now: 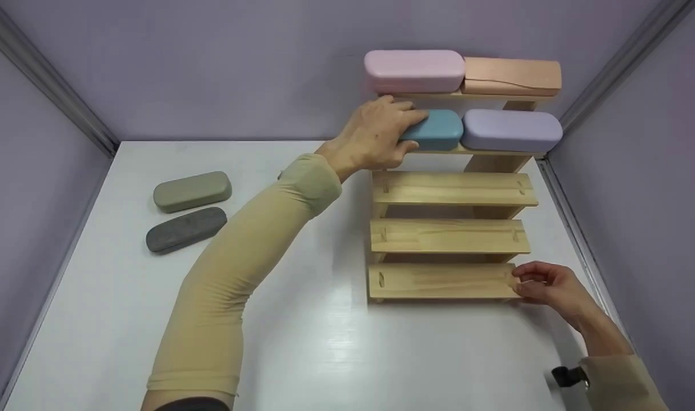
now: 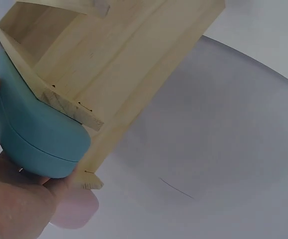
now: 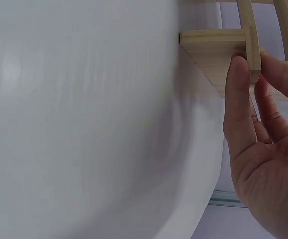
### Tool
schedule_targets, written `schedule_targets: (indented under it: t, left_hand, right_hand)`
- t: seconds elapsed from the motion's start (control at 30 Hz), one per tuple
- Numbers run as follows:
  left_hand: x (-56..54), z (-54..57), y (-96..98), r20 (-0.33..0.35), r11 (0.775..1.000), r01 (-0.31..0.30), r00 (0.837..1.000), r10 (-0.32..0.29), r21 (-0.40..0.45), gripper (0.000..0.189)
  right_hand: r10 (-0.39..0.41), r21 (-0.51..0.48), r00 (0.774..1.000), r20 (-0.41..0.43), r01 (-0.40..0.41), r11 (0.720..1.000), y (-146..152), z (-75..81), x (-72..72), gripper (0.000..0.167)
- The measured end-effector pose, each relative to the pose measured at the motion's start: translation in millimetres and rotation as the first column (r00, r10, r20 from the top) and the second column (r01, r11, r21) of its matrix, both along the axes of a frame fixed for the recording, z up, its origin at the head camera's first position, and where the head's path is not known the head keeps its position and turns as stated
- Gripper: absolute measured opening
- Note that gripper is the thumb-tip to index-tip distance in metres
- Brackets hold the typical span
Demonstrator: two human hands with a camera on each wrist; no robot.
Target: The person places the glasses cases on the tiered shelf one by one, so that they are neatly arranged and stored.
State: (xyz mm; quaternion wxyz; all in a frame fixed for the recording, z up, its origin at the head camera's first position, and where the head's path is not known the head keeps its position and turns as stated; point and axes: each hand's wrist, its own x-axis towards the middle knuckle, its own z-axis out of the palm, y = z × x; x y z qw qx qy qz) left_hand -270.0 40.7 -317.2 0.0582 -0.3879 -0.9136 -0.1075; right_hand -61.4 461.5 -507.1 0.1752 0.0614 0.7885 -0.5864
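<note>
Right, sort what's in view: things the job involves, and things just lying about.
In the job:
blue case, gripped by the left hand
wooden rack, pinched at one end by the right hand
pink case, orange case, purple case, on the rack

Lying about:
green case, grey case, on the table, in neither hand, though possibly wanted later

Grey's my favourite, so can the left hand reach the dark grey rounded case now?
Probably not yet: the left hand grips the teal rounded case, well away from the dark grey case.
</note>
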Motion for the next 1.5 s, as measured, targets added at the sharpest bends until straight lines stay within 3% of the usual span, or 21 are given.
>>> schedule_targets:
  t: [0.5, 0.8, 0.97, 1.13, 1.5]
  left_hand:
    - [1.2, -6.1, -3.0, -0.014, 0.994, 0.041, 0.999, -0.039, 0.098, 0.054]
    - [7.8, -16.0, -25.2, -0.161, 0.975, 0.113, 0.984, -0.082, 0.194, 0.041]
    - [14.8, -23.4, -46.4, -0.249, 0.954, 0.153, 0.964, -0.087, 0.256, 0.035]
    - [22.5, -29.4, -76.1, -0.278, 0.931, 0.165, 0.958, -0.073, 0.324, 0.030]
    - [41.8, -52.0, -151.9, -0.244, 0.914, 0.060, 0.969, 0.043, 0.402, 0.027]
  right_hand:
    - [0.006, 0.023, 1.000, -0.012, -0.005, 1.000, 0, 0.3, 2.3, 0.024]
    - [0.001, 0.033, 1.000, -0.003, -0.001, 0.999, -2, -0.8, -0.2, 0.025]
    - [-0.005, 0.000, 1.000, -0.010, 0.005, 1.000, -4, -3.0, -1.9, 0.024]
    - [-0.011, -0.007, 1.000, -0.010, 0.011, 1.000, -5, -4.6, -4.1, 0.023]
    - [-0.016, 0.005, 1.000, -0.013, 0.016, 1.000, -2, -3.9, -3.6, 0.023]
